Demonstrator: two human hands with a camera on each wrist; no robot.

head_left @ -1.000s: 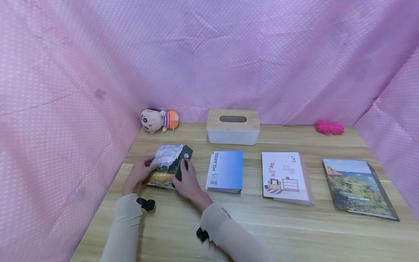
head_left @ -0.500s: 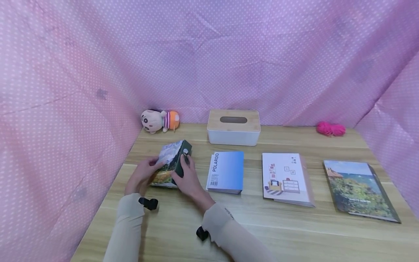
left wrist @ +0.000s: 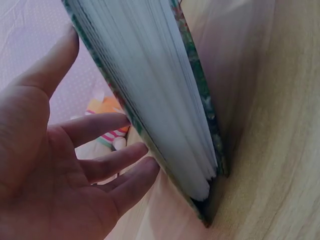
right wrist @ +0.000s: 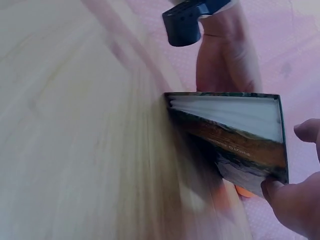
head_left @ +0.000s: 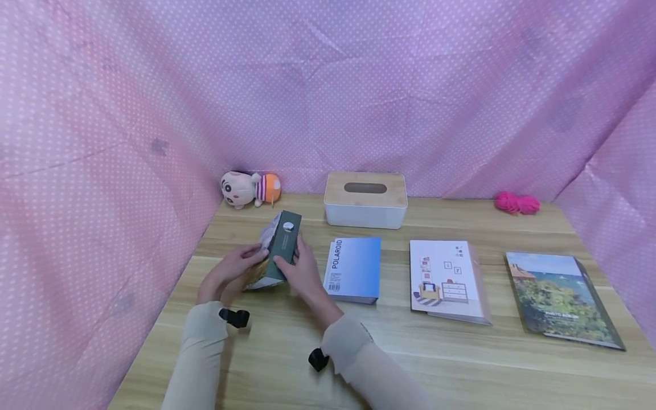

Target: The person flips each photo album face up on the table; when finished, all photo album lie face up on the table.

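Observation:
A thick photo album (head_left: 285,245) with a painted landscape cover and dark green spine stands tilted on the table, spine upward and pages toward the tabletop. On its left side, my left hand (head_left: 233,270) touches the front cover with extended, slightly bent fingers; the left wrist view shows those fingertips against the cover (left wrist: 145,135) beside the white page edges. My right hand (head_left: 306,278) grips the album from the right, thumb at the spine and fingers round the far side. The right wrist view shows the album's end (right wrist: 225,115) and my right hand (right wrist: 300,200) at the spine.
Right of the hands lie a blue POLAROID album (head_left: 359,267), a white illustrated album (head_left: 446,279) and a landscape album (head_left: 564,299). Along the back are a plush toy (head_left: 246,189), a wooden-topped tissue box (head_left: 365,205) and pink yarn (head_left: 516,203). Pink dotted cloth (head_left: 328,102) hangs behind.
The album has turned from nearly flat, cover up, to tilted with its spine raised and facing up. Both hands have moved slightly with it, keeping contact.

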